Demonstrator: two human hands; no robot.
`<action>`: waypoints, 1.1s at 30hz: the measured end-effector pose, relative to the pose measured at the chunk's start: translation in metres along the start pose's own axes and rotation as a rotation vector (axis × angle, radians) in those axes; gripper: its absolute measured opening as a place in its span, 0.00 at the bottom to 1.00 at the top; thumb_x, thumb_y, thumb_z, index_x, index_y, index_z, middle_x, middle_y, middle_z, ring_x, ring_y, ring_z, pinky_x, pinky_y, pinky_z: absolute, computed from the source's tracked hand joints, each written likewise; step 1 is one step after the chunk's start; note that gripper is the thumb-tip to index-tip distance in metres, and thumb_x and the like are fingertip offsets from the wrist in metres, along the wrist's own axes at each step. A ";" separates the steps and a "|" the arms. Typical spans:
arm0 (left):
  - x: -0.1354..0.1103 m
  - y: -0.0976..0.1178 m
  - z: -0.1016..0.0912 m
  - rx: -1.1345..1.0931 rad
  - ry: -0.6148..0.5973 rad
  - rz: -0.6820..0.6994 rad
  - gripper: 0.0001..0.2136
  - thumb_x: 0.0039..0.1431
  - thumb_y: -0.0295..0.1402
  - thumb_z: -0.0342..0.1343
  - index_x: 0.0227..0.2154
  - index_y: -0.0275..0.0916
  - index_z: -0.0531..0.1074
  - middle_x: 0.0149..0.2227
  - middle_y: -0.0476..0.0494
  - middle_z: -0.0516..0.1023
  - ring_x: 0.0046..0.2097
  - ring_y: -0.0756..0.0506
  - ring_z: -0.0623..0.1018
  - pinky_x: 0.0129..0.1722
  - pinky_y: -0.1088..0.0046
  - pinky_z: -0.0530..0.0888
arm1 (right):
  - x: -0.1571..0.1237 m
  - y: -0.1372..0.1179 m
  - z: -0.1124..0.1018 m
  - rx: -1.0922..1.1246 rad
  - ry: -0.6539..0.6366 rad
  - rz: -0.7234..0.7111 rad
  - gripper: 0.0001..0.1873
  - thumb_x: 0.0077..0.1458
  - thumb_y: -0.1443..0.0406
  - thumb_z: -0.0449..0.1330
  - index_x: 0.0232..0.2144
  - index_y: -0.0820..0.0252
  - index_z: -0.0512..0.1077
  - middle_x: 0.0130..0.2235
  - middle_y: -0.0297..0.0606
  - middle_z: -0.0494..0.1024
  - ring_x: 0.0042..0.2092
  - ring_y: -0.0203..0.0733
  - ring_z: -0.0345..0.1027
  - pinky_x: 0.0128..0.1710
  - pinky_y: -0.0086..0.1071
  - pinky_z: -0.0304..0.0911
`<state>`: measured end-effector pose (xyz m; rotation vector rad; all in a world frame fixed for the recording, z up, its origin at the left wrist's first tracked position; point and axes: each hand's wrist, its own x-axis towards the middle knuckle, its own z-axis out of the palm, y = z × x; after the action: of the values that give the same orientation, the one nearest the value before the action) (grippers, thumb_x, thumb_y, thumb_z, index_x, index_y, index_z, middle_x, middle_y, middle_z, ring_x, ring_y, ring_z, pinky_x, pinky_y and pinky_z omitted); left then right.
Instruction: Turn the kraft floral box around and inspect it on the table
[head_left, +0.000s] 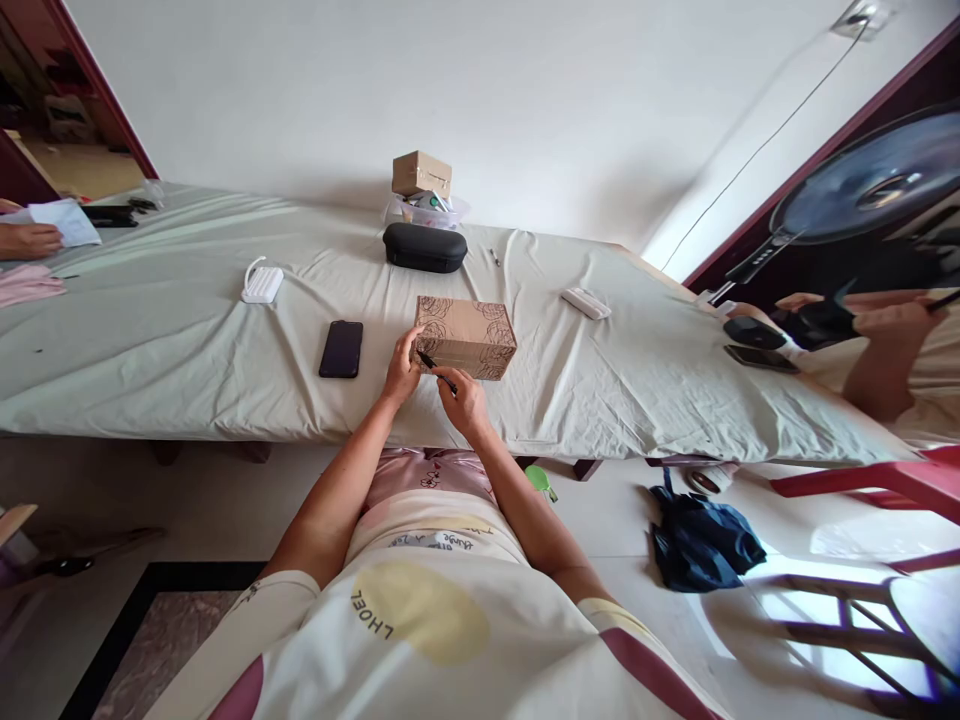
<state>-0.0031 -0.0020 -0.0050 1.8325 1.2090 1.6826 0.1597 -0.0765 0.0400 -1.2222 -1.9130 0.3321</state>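
A brown cardboard box [463,325] with dark scribbled patterns near its corners rests on the cloth-covered table in front of me. My left hand [403,368] grips the box's left end, its fingers on the top and left side. In my right hand [463,402] is a black pen [437,372], pointing up and left at the lower left part of the box's near side. Whether the tip touches the cardboard I cannot tell. A dark phone [341,349] lies to the left of my left hand.
Behind the box sit a black zip case [425,248] and a clear plastic tub [390,212] with a small carton [422,173]. A white power bank [262,284] lies left, a white device [586,303] right. Other people's hands show at the far left [30,240] and far right [885,330].
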 end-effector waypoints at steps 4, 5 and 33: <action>-0.001 0.003 0.000 0.031 0.017 0.022 0.31 0.58 0.21 0.51 0.65 0.44 0.63 0.67 0.39 0.71 0.70 0.41 0.69 0.72 0.57 0.64 | -0.005 0.007 -0.013 -0.068 0.076 0.046 0.17 0.64 0.65 0.53 0.47 0.53 0.82 0.45 0.41 0.85 0.46 0.46 0.79 0.50 0.37 0.72; -0.001 0.004 0.000 0.036 0.014 0.022 0.31 0.58 0.21 0.52 0.65 0.44 0.63 0.67 0.39 0.71 0.70 0.41 0.69 0.72 0.57 0.65 | -0.006 0.008 -0.017 -0.080 0.106 0.052 0.17 0.65 0.65 0.53 0.47 0.53 0.81 0.45 0.41 0.85 0.46 0.47 0.79 0.50 0.38 0.72; -0.007 -0.011 0.006 0.179 0.097 -0.016 0.39 0.57 0.21 0.53 0.72 0.47 0.55 0.64 0.37 0.74 0.61 0.40 0.78 0.61 0.56 0.78 | 0.047 0.111 -0.054 -0.404 0.105 0.539 0.24 0.67 0.64 0.50 0.59 0.55 0.76 0.55 0.50 0.78 0.56 0.51 0.69 0.58 0.44 0.61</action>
<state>-0.0009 0.0004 -0.0190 1.8552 1.4531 1.7214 0.2612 0.0079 0.0305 -1.9870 -1.5773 0.1529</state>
